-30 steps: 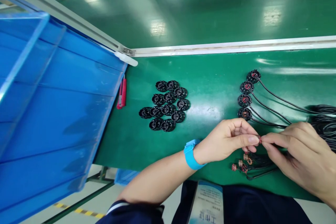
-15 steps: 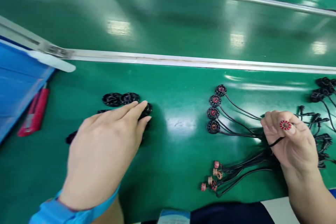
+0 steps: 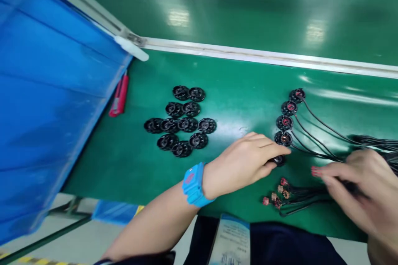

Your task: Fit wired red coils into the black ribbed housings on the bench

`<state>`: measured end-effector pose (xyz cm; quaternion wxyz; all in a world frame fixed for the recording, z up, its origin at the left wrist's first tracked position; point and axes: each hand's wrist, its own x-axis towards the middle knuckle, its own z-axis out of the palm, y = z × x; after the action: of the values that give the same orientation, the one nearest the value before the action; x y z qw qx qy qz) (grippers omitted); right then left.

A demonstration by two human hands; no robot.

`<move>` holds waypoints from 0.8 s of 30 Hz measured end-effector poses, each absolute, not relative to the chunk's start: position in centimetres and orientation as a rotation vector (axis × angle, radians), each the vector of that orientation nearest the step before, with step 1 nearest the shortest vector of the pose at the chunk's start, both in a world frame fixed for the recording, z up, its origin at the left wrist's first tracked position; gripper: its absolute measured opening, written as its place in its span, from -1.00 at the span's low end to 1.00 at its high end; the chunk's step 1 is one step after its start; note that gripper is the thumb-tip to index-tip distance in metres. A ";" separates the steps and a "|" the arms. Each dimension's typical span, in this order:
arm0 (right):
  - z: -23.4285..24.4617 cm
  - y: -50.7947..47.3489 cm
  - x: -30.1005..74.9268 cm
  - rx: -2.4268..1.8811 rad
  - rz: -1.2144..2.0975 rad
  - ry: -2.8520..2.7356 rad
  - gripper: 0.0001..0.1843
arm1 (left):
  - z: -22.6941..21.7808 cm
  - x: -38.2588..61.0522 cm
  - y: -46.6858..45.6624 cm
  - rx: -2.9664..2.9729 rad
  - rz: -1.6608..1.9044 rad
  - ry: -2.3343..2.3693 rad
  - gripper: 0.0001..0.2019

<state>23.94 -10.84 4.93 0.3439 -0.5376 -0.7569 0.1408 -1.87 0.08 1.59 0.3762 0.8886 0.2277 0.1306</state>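
My left hand [image 3: 245,161], with a blue wristband, pinches a black round plastic housing [image 3: 279,160] just below a column of several similar housings. Those have red or copper-coloured coils [image 3: 284,122] inside and black cables leading right. Between the thumb and forefinger of my right hand [image 3: 360,190] is a small red ring-shaped coil [image 3: 316,171]; most of its cable is hidden by the hand. Below, several loose red and copper coils [image 3: 280,192] lie on the ends of black cables [image 3: 306,202]. At left sits a group of several black housings [image 3: 187,124] without cables.
A red utility knife [image 3: 120,96] lies beside the blue panel [image 3: 56,74] at left. A white metal rail [image 3: 236,56] crosses the back of the green table [image 3: 124,165]. More black cables [image 3: 377,143] are bundled at the right.
My left hand has moved right from the group of loose housings, carrying one towards the column. My right hand has turned the red coil to point left. The view has shifted left.
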 end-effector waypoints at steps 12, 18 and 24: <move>3.7 -10.6 22.6 -1.201 -0.154 -2.540 -0.79 | 0.7 -0.8 -0.4 2.125 0.378 0.526 -0.43; 5.0 -10.1 22.1 -1.151 -0.230 -2.709 -0.73 | 0.4 0.1 -0.8 2.063 0.364 0.480 -0.45; 6.0 -10.0 21.9 -1.193 -0.179 -2.782 -0.69 | 0.0 0.5 -0.8 2.017 0.322 0.469 -0.44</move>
<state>21.93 -9.96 5.99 0.0545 -0.3930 -0.9161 -0.0589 0.48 -0.77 0.02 0.4994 0.8338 0.1939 0.1330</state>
